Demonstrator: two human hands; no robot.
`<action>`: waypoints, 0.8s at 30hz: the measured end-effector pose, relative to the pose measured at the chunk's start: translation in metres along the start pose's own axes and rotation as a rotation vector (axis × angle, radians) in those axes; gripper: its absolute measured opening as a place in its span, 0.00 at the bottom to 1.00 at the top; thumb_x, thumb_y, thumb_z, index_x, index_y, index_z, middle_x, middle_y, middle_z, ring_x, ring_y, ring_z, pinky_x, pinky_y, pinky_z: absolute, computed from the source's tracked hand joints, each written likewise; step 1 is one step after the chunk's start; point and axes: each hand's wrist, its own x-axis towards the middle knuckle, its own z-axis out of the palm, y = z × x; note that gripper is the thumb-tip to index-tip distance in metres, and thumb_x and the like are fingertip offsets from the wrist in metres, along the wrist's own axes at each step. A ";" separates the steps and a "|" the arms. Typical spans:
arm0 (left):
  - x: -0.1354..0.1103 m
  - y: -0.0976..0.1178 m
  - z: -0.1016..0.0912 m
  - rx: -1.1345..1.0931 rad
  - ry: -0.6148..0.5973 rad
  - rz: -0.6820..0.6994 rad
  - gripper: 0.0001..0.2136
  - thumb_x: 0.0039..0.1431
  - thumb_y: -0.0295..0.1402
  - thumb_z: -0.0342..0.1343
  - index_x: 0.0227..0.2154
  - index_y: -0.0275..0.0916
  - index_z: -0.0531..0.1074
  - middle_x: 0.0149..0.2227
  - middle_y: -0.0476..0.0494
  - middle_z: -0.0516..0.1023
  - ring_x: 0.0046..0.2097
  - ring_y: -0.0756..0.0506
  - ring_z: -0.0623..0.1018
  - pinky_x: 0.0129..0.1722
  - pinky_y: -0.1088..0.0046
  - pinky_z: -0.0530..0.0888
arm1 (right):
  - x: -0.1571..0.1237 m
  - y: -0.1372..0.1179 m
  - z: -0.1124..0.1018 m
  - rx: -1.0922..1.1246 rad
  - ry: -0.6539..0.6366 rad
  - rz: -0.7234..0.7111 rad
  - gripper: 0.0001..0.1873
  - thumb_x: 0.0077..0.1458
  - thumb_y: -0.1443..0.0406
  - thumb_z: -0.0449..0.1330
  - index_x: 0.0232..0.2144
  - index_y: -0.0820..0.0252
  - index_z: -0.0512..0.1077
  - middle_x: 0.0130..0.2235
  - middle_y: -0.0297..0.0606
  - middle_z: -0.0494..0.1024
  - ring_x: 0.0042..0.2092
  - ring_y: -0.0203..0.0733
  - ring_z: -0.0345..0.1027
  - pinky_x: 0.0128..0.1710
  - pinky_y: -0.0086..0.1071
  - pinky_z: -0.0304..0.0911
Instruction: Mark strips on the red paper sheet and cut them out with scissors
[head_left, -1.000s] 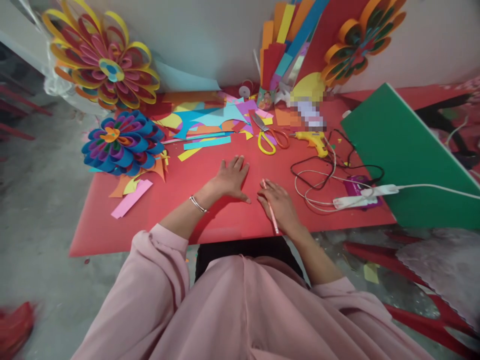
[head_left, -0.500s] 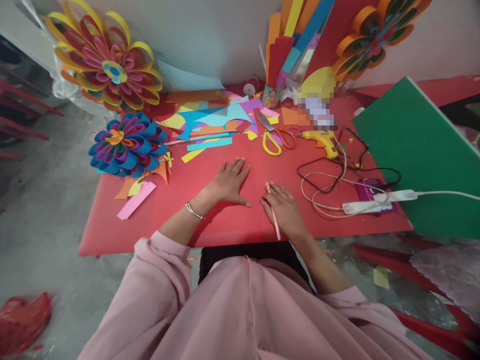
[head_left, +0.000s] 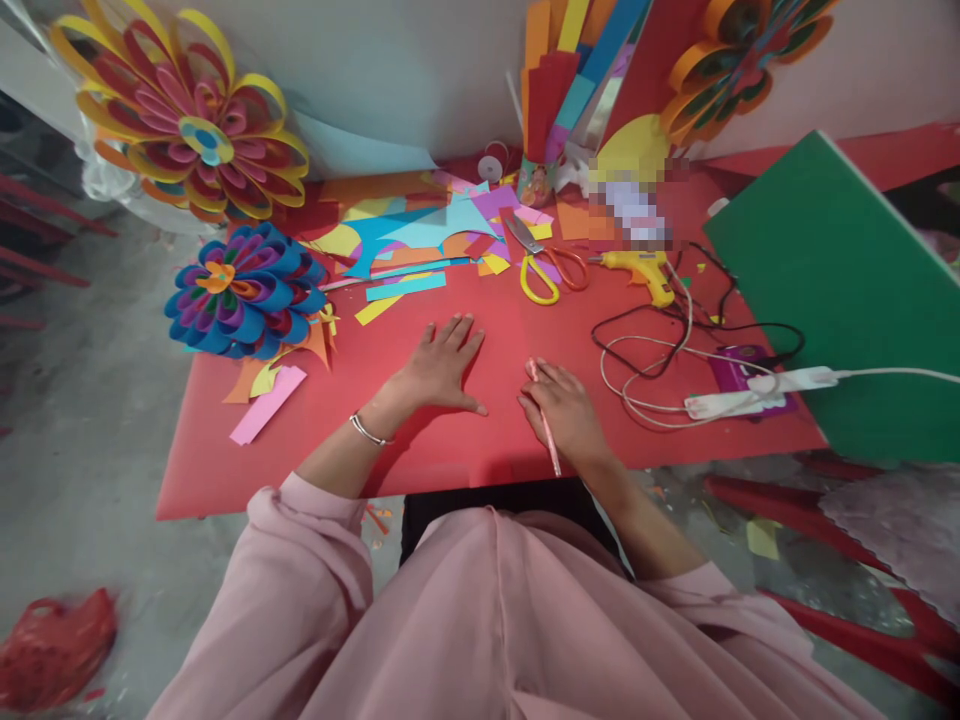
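My left hand (head_left: 439,368) lies flat, fingers spread, on a large red paper sheet (head_left: 315,440) that covers the table. A thin bangle sits on that wrist. My right hand (head_left: 568,412) rests on the same sheet just to the right, fingers closed around a pink pencil (head_left: 549,445) whose tip touches the paper. A hand's width of red paper separates the two hands.
Yellow-handled scissors (head_left: 541,268), a yellow glue gun (head_left: 642,270), tangled cables and a white power strip (head_left: 739,400) lie to the right. A green board (head_left: 847,290) leans at far right. Paper flowers (head_left: 240,290) and coloured paper scraps (head_left: 420,235) fill the left and back.
Both hands stay in place on the red sheet. Only the head camera has shifted slightly, moving the scene a little in the picture.
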 end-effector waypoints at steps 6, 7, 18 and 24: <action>0.002 -0.002 0.001 -0.008 -0.013 0.008 0.67 0.49 0.68 0.67 0.80 0.32 0.43 0.81 0.27 0.34 0.81 0.28 0.38 0.77 0.39 0.42 | 0.000 -0.001 -0.001 -0.017 -0.006 0.005 0.09 0.71 0.65 0.59 0.43 0.58 0.80 0.63 0.52 0.80 0.68 0.58 0.72 0.68 0.57 0.65; 0.002 -0.001 0.001 -0.011 -0.017 0.007 0.67 0.49 0.68 0.67 0.80 0.32 0.42 0.81 0.27 0.34 0.81 0.27 0.38 0.77 0.39 0.42 | 0.000 -0.001 -0.002 -0.015 -0.003 0.004 0.08 0.71 0.65 0.59 0.43 0.58 0.80 0.63 0.53 0.80 0.67 0.58 0.72 0.68 0.57 0.65; 0.004 -0.006 0.005 -0.064 -0.011 0.021 0.68 0.48 0.68 0.68 0.80 0.33 0.42 0.81 0.25 0.32 0.81 0.26 0.37 0.76 0.36 0.40 | 0.001 -0.003 -0.004 -0.016 -0.003 0.013 0.08 0.71 0.65 0.59 0.43 0.57 0.80 0.63 0.51 0.80 0.68 0.56 0.72 0.68 0.56 0.65; 0.007 -0.011 0.012 -0.107 0.017 0.045 0.67 0.49 0.68 0.67 0.80 0.36 0.41 0.81 0.26 0.32 0.81 0.25 0.37 0.76 0.35 0.38 | 0.001 -0.002 -0.003 -0.008 -0.011 0.015 0.09 0.72 0.64 0.59 0.44 0.57 0.79 0.64 0.50 0.80 0.68 0.56 0.71 0.69 0.56 0.64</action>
